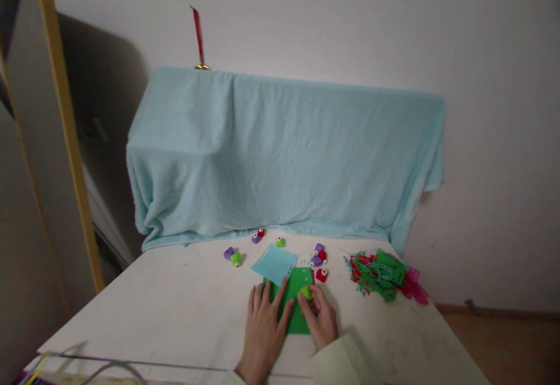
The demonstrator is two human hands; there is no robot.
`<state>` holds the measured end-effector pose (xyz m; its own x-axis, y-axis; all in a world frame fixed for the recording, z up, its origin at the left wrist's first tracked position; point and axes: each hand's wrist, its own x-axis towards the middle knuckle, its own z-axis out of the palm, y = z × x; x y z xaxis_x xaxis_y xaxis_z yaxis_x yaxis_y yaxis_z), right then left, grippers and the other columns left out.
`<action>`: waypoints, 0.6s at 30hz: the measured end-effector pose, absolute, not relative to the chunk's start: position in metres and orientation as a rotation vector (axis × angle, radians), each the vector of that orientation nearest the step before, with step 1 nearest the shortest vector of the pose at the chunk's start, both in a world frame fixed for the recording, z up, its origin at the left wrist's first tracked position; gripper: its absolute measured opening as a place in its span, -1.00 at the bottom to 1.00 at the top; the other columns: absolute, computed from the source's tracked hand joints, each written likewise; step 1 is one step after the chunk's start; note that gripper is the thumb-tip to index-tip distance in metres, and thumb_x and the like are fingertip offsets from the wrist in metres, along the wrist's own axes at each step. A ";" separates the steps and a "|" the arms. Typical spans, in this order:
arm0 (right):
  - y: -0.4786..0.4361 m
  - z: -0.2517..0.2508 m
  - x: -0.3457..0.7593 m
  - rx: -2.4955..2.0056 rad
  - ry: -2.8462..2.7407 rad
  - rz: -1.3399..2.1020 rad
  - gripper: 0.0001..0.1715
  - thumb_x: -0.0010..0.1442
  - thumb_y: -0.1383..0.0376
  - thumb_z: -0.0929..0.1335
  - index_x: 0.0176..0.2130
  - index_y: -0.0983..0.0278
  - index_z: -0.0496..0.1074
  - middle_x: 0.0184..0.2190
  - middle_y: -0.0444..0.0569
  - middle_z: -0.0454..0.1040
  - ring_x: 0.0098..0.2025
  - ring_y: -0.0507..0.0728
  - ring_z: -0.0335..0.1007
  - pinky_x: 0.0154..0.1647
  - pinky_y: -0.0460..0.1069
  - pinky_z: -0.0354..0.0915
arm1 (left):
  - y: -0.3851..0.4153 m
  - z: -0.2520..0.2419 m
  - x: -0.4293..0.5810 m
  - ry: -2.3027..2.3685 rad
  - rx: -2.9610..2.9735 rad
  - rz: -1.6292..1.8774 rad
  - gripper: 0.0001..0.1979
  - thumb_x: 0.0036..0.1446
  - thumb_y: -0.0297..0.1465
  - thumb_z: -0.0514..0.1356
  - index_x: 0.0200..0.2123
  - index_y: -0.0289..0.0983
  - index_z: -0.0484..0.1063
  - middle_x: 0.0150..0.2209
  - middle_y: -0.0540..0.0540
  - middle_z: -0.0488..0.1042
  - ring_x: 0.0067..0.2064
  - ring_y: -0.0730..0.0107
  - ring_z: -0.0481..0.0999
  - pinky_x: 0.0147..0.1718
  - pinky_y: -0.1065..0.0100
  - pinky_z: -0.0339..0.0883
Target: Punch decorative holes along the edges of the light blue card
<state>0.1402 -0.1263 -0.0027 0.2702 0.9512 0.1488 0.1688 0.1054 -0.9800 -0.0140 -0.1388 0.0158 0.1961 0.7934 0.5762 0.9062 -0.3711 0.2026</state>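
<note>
My left hand (264,326) lies with fingers spread over the left part of a green paper sheet (297,321), pressing it to the table. In my right hand (320,319) a small lime-green craft punch (306,293) is pinched between thumb and fingers at the sheet's right side. Whether the sheet sits inside the punch's slot I cannot tell. A light blue paper sheet (273,261) with small holes along its edges overlaps the green sheet's top left corner, close to my left fingertips. Just beyond my right hand stands a red punch (322,275).
More small punches lie around: a purple one (228,253) beside a green one (236,259), another green one (280,242), and a red-and-purple cluster (319,255). Colourful cut-paper scraps (380,274) are heaped at the right. A light blue cloth (284,151) hangs behind the white table (175,309).
</note>
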 end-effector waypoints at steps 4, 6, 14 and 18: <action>-0.127 0.000 0.140 -1.338 -1.175 0.804 -0.42 -0.02 -0.07 0.40 -0.18 0.32 0.44 -0.46 0.01 0.50 -0.48 0.15 0.42 -0.48 -0.03 0.39 | -0.133 0.011 -0.012 -1.647 -2.363 -0.861 -0.50 0.24 -0.22 0.04 0.22 -0.21 0.17 0.19 -0.19 0.26 0.26 0.04 0.08 0.20 -0.12 -0.09; -0.128 0.001 0.140 -1.330 -1.166 0.792 -0.42 -0.03 -0.07 0.41 -0.19 0.32 0.45 -0.46 0.01 0.51 -0.48 0.15 0.42 -0.48 -0.03 0.39 | -0.132 0.010 -0.012 -1.657 -2.406 -0.963 -0.51 0.25 -0.26 0.03 0.22 -0.24 0.16 0.21 -0.19 0.21 0.29 0.06 0.03 0.22 -0.14 -0.13; -0.125 -0.013 0.144 -1.325 -1.218 0.786 -0.51 0.02 0.00 0.41 -0.16 0.28 0.44 -0.45 -0.01 0.51 -0.49 0.15 0.42 -0.48 -0.03 0.37 | -0.142 0.015 -0.038 -2.035 -2.219 -2.301 -0.67 0.20 -0.22 0.09 -0.05 -0.22 0.45 0.06 -0.14 0.40 0.11 0.16 0.36 0.04 0.18 0.34; -0.122 -0.021 0.146 -1.324 -1.237 0.786 -0.52 0.04 0.02 0.40 -0.14 0.28 0.44 -0.44 -0.02 0.51 -0.48 0.14 0.42 -0.46 -0.04 0.37 | -0.149 0.013 -0.058 -2.454 -1.618 -3.013 -0.62 0.05 -0.23 0.26 -0.08 -0.28 0.44 -0.08 -0.14 0.50 -0.07 0.17 0.51 -0.08 0.28 0.43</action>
<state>0.1464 -0.1222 -0.0212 0.2325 0.9510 0.2037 0.2192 0.1528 -0.9636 -0.0585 -0.1495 0.0132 -0.2632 0.9592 -0.1029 -0.2952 0.0214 0.9552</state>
